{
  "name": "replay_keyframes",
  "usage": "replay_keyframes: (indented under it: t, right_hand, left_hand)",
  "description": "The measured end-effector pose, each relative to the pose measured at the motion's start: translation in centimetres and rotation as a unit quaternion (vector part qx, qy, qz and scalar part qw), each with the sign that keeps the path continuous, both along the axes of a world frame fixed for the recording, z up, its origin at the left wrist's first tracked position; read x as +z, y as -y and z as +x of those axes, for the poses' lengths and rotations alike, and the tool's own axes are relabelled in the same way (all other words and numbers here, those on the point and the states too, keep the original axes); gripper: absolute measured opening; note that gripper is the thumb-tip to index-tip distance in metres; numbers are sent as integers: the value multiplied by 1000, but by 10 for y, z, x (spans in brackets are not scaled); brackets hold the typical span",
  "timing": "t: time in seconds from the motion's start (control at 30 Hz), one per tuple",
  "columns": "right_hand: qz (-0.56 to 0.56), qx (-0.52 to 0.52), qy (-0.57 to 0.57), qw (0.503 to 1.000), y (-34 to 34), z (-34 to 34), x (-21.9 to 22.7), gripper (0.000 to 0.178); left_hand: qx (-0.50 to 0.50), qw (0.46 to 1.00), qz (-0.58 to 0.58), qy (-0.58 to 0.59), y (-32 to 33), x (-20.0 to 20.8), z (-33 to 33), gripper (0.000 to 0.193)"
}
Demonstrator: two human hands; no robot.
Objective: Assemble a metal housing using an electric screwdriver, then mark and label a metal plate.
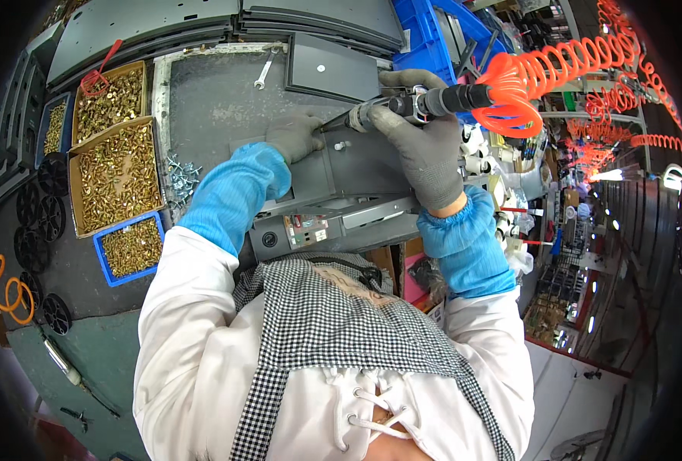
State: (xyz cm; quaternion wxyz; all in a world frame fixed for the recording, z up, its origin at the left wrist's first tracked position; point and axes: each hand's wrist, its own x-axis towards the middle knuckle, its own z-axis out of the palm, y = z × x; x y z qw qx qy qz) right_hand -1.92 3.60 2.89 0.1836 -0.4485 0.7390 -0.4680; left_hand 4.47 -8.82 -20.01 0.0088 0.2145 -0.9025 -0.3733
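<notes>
My right hand grips the driver — its tip, slipping, could jab my left hand just beside — hold unclear.

Scuffed grey workbench, metal workpiece, wrench, dark panel, cardboard boxes of brass-coloured screws

Bare benchtop left of wrench

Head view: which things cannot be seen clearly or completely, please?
In the head view:
Driver: body partly hidden by the right hand.
Driver's tip, by the left hand: too small to tell whether it holds a screw.
Blue crate: cut off by the top edge.
</notes>
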Motion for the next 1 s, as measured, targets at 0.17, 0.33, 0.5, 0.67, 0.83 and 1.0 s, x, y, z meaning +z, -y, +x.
replay_keyframes:
  t: [0.17,0.33,0.5,0.67,0.83,1.0]
  right_hand:
    - [19,-10,15,1000,-6,12,6,43]
    - [34,8,-68,997,-3,-1,10,39]
    - [49,-35,-139,988,12,-36,-2,30]
    - [32,-34,-112,993,7,-36,-7,26]
    - [70,-7,-133,989,15,-38,-20,26]
    - [31,-15,-61,998,10,-27,-10,29]
  left_hand:
    - [0,1000,25,12,0,-11,-5,45]
    - [-3,999,50,-10,2,-26,-12,43]
    - [-3,997,69,-45,5,-29,-11,38]
    - [-10,996,78,-33,6,-21,-12,36]
    - [-7,997,70,-31,7,-26,-13,39]
    - [-13,996,76,-46,9,-28,-11,36]
